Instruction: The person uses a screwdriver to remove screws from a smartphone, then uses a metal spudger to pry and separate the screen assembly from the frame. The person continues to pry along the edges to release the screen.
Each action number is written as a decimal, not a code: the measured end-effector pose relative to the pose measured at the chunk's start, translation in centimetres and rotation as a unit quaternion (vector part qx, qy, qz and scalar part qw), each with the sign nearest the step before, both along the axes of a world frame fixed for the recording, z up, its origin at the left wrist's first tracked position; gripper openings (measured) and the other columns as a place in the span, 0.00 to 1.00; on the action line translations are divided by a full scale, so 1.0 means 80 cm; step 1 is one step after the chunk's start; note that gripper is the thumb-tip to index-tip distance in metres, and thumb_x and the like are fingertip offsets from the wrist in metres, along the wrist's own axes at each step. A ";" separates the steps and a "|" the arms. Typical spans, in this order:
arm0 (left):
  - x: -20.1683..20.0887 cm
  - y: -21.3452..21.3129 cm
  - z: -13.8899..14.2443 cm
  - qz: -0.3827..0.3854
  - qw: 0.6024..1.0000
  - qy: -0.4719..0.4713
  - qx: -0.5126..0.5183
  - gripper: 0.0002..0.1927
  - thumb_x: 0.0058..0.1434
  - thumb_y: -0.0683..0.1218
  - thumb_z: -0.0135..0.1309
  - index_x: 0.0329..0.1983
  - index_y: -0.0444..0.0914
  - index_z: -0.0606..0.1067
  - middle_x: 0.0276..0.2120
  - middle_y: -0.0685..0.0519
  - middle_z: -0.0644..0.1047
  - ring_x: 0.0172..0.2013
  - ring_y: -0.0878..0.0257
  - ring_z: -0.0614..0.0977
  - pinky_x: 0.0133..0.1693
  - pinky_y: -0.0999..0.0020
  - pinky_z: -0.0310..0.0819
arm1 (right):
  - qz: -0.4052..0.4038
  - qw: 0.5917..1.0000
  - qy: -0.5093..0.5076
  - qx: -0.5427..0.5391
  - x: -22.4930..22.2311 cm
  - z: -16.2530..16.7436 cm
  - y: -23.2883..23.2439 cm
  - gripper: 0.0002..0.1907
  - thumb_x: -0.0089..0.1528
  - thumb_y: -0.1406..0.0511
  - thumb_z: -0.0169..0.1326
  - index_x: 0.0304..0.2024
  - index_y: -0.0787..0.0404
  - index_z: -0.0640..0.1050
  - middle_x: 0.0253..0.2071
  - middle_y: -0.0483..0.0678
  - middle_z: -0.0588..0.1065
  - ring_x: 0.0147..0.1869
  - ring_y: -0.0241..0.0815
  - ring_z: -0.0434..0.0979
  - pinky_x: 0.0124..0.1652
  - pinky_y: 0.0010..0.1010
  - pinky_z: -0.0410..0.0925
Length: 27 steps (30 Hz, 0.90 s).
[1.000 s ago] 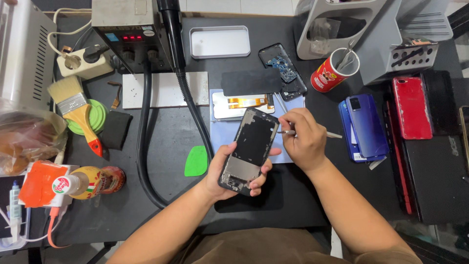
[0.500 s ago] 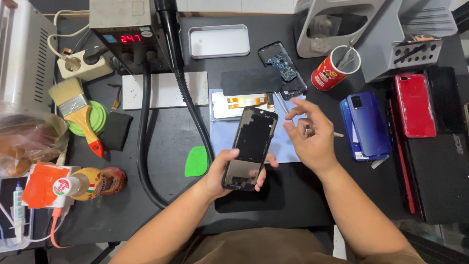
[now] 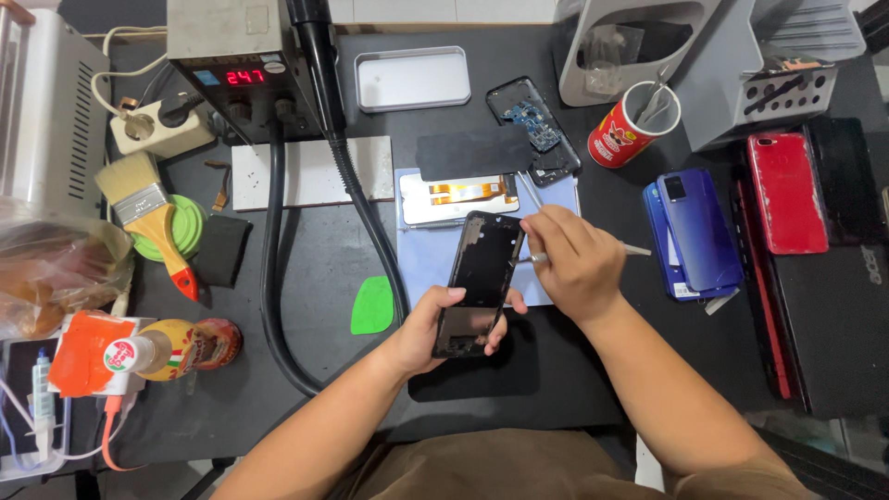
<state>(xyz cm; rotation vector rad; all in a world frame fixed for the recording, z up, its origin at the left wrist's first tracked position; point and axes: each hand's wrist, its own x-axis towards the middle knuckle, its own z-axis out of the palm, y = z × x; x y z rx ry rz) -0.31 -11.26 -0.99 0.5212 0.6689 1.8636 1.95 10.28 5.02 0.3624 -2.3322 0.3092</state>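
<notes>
My left hand point(image 3: 435, 326) grips the lower end of a black phone frame point(image 3: 482, 278), held tilted above the dark table. My right hand point(image 3: 567, 261) pinches a thin metal tool point(image 3: 632, 248) like a pen, its tip at the frame's right edge. Under the frame lies a pale blue mat point(image 3: 421, 264) with a detached screen panel point(image 3: 458, 196) showing orange flex cables. A black rectangular plate point(image 3: 474, 151) rests just behind that panel.
A green plastic pick point(image 3: 373, 306) lies left of the mat. Behind stand a hot-air station point(image 3: 236, 69) with a thick black hose point(image 3: 278, 278), a white tray point(image 3: 413, 79), an opened phone body point(image 3: 532, 125), a red cup point(image 3: 630, 130). Blue phones point(image 3: 690, 231) and a red phone point(image 3: 787, 190) lie right.
The tool hand, lifted away half a second ago, has come back to the frame's right edge. The frame has stayed tilted in my left hand, shifting only slightly.
</notes>
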 end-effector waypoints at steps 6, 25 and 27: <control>0.003 0.002 0.002 0.030 0.996 -0.076 0.042 0.38 0.72 0.66 0.30 0.65 0.30 0.66 0.54 0.42 0.74 0.38 0.58 0.77 0.41 0.62 0.75 | -0.016 0.994 -0.037 -0.105 -0.002 -0.021 0.013 0.04 0.68 0.74 0.54 0.41 0.64 0.72 0.38 0.52 0.72 0.37 0.52 0.75 0.37 0.37 0.68; 0.008 0.003 -0.005 -0.016 0.995 -0.083 0.058 0.41 0.73 0.70 0.29 0.69 0.33 0.63 0.52 0.41 0.74 0.37 0.57 0.78 0.40 0.61 0.78 | 0.057 0.963 -0.158 -0.211 -0.016 0.040 -0.013 0.11 0.59 0.68 0.68 0.41 0.61 0.79 0.27 0.44 0.76 0.22 0.33 0.64 0.25 0.26 0.59; 0.009 0.003 -0.003 -0.012 0.994 -0.087 0.060 0.41 0.74 0.71 0.27 0.69 0.33 0.63 0.50 0.41 0.75 0.35 0.58 0.78 0.38 0.62 0.77 | 0.061 0.957 -0.173 -0.225 -0.015 0.042 -0.011 0.13 0.59 0.67 0.67 0.44 0.63 0.79 0.27 0.43 0.76 0.21 0.32 0.64 0.24 0.25 0.60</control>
